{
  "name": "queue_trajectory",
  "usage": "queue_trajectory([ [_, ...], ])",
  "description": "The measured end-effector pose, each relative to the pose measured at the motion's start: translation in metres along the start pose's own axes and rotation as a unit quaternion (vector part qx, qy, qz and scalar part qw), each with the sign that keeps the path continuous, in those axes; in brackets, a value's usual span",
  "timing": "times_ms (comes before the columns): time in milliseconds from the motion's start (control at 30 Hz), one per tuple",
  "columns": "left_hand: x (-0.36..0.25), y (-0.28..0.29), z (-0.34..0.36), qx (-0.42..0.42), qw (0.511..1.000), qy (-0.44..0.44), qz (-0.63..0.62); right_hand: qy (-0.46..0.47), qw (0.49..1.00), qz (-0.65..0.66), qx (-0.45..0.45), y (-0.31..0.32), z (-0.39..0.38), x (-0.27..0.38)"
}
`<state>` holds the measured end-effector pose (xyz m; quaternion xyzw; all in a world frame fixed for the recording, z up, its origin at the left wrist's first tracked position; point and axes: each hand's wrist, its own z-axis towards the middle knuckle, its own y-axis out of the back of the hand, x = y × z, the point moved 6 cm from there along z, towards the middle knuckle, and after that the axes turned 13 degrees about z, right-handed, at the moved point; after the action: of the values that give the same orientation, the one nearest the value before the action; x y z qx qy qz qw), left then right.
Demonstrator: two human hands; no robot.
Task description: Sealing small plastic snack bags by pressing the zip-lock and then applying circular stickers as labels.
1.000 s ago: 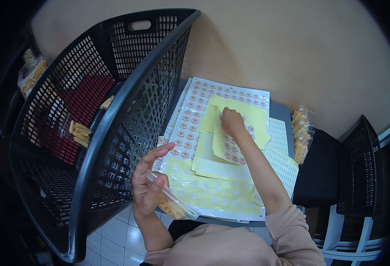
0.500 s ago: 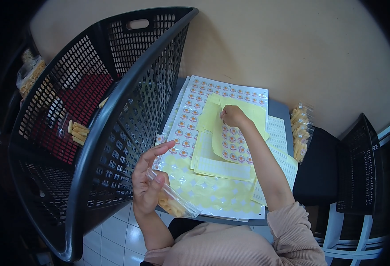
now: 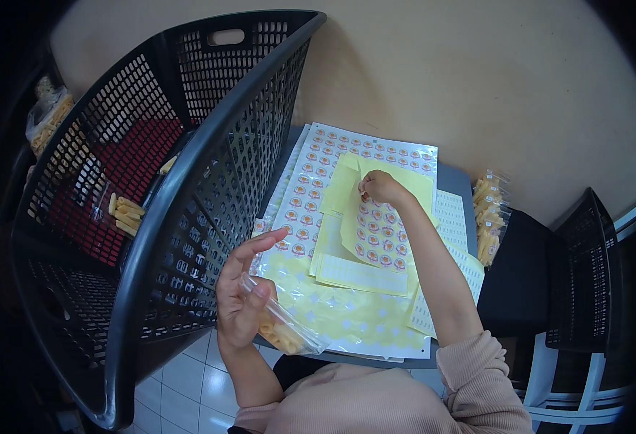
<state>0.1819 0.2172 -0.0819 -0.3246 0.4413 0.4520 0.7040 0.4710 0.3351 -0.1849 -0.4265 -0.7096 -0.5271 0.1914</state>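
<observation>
My left hand (image 3: 237,300) is closed on a clear plastic bag (image 3: 286,334) of pale yellow tube-shaped snacks, held low at the table's near left. The bag's top is between thumb and palm, and the forefinger stretches out past it. Over the middle of the table, my right hand (image 3: 380,186) pinches the upper left part of a small yellow-backed sticker sheet (image 3: 380,242) printed with round labels. That sheet's left edge curls up. Its fingertips partly hide what they grip. Below it lie more yellow sheets (image 3: 361,278) and a large white sheet of round labels (image 3: 305,199).
A tall black perforated basket (image 3: 220,137) leans at the left, with several snack bags (image 3: 126,215) inside. Right of the table (image 3: 463,181), more filled bags (image 3: 490,217) lie beside a black surface and another black basket (image 3: 586,275). A beige wall (image 3: 477,79) stands behind.
The small sticker sheet has shifted slightly up and left, and its left edge curls more. My right hand has turned a little with it. My left hand and the bag stay almost still.
</observation>
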Motion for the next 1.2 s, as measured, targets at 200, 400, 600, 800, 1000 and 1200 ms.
queue_trajectory([
  [200, 0.001, 0.000, 0.002, -0.006, 1.000, 0.020, 0.012, 0.010, 1.000, 0.003, 0.020, -0.001, -0.003, 0.001],
  [400, 0.000, 0.001, 0.004, -0.025, 0.999, 0.022, 0.023, -0.001, 0.999, 0.026, 0.038, -0.003, -0.002, -0.003],
  [600, 0.002, 0.002, 0.005, -0.020, 0.999, 0.019, 0.020, -0.020, 0.998, 0.039, 0.051, -0.002, -0.003, -0.003],
  [800, 0.005, 0.006, 0.005, -0.027, 0.998, 0.012, 0.047, -0.061, 0.991, 0.077, 0.092, -0.003, -0.013, 0.004],
  [1000, 0.008, 0.009, 0.006, 0.012, 0.994, -0.021, 0.109, -0.087, 0.983, 0.117, 0.113, -0.005, -0.018, 0.009],
  [1200, 0.003, 0.007, 0.005, -0.032, 0.998, 0.015, 0.056, -0.082, 0.977, 0.165, 0.112, -0.005, -0.020, 0.009],
])
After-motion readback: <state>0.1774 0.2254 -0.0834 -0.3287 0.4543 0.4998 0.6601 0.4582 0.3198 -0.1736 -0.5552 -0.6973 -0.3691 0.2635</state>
